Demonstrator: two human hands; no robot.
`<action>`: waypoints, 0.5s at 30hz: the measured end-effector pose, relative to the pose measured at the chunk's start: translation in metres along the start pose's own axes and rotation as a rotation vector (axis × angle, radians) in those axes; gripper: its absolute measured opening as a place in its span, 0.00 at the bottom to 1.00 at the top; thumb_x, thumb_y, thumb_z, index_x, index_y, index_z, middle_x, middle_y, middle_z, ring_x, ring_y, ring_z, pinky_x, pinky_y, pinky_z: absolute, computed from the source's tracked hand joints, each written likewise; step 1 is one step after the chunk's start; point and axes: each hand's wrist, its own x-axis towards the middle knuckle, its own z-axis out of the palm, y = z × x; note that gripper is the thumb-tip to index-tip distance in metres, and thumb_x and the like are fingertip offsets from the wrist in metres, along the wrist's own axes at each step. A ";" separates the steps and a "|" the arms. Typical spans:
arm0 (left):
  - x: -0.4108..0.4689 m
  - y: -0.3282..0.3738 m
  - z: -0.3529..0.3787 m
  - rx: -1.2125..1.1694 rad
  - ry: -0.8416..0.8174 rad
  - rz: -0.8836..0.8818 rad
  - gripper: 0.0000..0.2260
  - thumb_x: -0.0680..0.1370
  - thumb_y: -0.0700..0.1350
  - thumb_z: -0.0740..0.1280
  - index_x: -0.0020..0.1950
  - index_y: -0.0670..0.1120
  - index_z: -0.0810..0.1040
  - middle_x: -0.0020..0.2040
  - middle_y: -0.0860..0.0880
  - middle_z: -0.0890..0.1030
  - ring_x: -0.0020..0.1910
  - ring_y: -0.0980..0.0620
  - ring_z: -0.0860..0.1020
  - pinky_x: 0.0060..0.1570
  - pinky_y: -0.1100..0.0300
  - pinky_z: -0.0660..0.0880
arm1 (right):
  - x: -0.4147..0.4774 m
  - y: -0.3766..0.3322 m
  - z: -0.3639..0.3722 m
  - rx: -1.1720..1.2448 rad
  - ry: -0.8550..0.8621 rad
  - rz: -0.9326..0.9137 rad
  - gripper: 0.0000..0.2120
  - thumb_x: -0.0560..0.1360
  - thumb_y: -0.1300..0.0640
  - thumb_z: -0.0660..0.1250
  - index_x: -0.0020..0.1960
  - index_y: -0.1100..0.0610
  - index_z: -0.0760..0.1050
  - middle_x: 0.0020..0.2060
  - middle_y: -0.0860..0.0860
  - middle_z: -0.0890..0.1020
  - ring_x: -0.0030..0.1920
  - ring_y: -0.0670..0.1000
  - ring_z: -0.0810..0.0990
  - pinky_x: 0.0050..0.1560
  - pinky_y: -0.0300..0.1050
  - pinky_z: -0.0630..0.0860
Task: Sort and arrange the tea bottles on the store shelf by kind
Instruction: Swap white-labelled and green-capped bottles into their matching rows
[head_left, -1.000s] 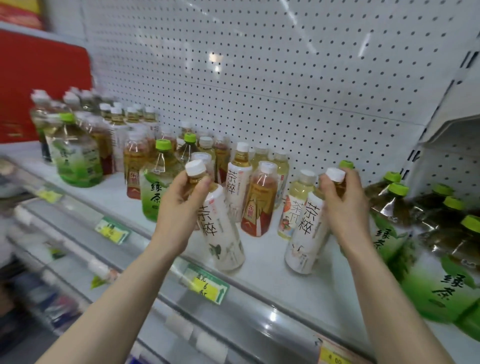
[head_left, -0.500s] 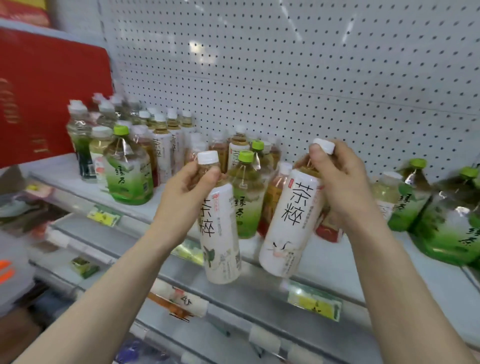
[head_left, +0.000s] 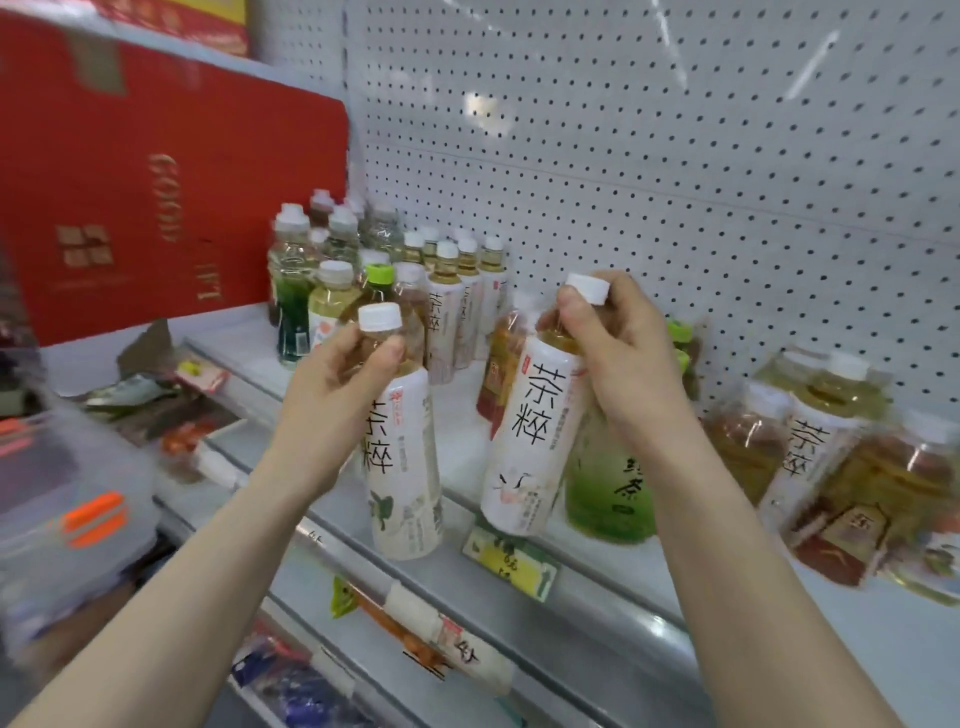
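Head view: the left hand (head_left: 332, 395) curls round the neck of a first tea bottle (head_left: 402, 467) and the right hand (head_left: 618, 358) round a second tea bottle (head_left: 530, 441), both white-labelled and held before the shelf (head_left: 462, 431). In the last second both travelled left. A matching row (head_left: 457, 306) now stands just beyond the left hand, so placing them with their kind looks close.

The left bottle (head_left: 402, 457): white label, black characters, dark green leaf motif, white cap; right bottle (head_left: 530, 436): white label, black characters, faint pink-and-black drawing low down, white cap, amber tea at the neck; squat bottle (head_left: 608, 493) behind it: green label, dark characters; back panel (head_left: 675, 156): white, regular grid of dark holes; box (head_left: 156, 197): red, gold lettering; price tag (head_left: 511, 558): yellow.
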 end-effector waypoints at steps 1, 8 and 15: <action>0.004 -0.003 -0.010 0.014 0.007 0.000 0.13 0.76 0.53 0.65 0.55 0.49 0.81 0.50 0.49 0.85 0.51 0.50 0.83 0.53 0.52 0.77 | 0.005 0.003 0.012 -0.007 -0.001 -0.008 0.07 0.79 0.48 0.65 0.52 0.50 0.75 0.46 0.52 0.85 0.47 0.53 0.85 0.53 0.61 0.80; 0.056 -0.032 -0.068 -0.042 0.035 -0.026 0.06 0.80 0.47 0.64 0.53 0.51 0.80 0.50 0.46 0.84 0.49 0.52 0.80 0.52 0.53 0.75 | 0.053 0.030 0.086 -0.133 0.087 -0.003 0.08 0.78 0.48 0.67 0.54 0.48 0.74 0.46 0.46 0.84 0.48 0.47 0.83 0.51 0.49 0.79; 0.100 -0.059 -0.117 -0.017 -0.091 -0.027 0.15 0.75 0.54 0.65 0.56 0.48 0.80 0.51 0.49 0.85 0.53 0.47 0.82 0.57 0.48 0.77 | 0.104 0.074 0.150 -0.296 0.198 0.131 0.09 0.80 0.51 0.65 0.57 0.53 0.71 0.44 0.43 0.79 0.48 0.48 0.79 0.51 0.48 0.77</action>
